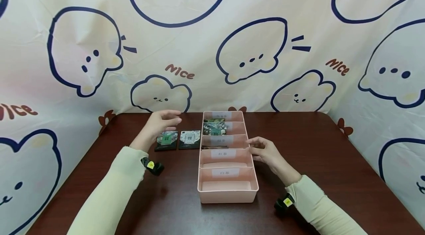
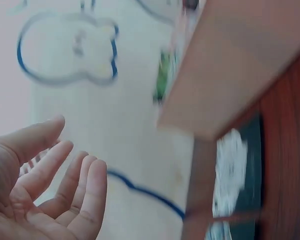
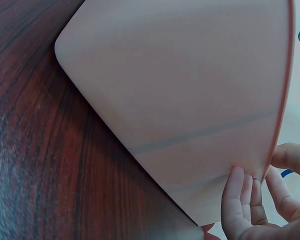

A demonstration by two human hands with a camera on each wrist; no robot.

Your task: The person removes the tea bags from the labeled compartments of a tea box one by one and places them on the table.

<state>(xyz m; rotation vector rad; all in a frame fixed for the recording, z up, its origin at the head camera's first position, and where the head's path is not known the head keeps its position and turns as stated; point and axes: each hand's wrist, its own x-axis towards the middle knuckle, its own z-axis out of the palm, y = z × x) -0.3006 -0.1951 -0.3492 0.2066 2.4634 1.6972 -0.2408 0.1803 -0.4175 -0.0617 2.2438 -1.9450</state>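
Note:
A long pink divided box (image 1: 229, 197) stands on the table, with paper labels in Chinese on its compartments. My right hand (image 1: 267, 152) is at its right side, fingertips resting against the outer wall and rim; the right wrist view shows these fingers (image 3: 233, 195) on the wall. Left of the box lie two flat dark packets, one with a green label (image 1: 167, 138) and one with a white label (image 1: 190, 138). Above the green-labelled packet hovers my left hand (image 1: 162, 121), fingers loosely extended and holding nothing. Green patterned packets (image 1: 215, 129) stand in a rear compartment.
The two front compartments (image 1: 227, 185) hold no packets. A thin dark packet edge (image 1: 214, 147) shows in the middle one. Everything stands on a dark red-brown wooden table (image 1: 299, 131). Behind it hangs a cream cloth (image 1: 206, 50) with blue cartoon outlines.

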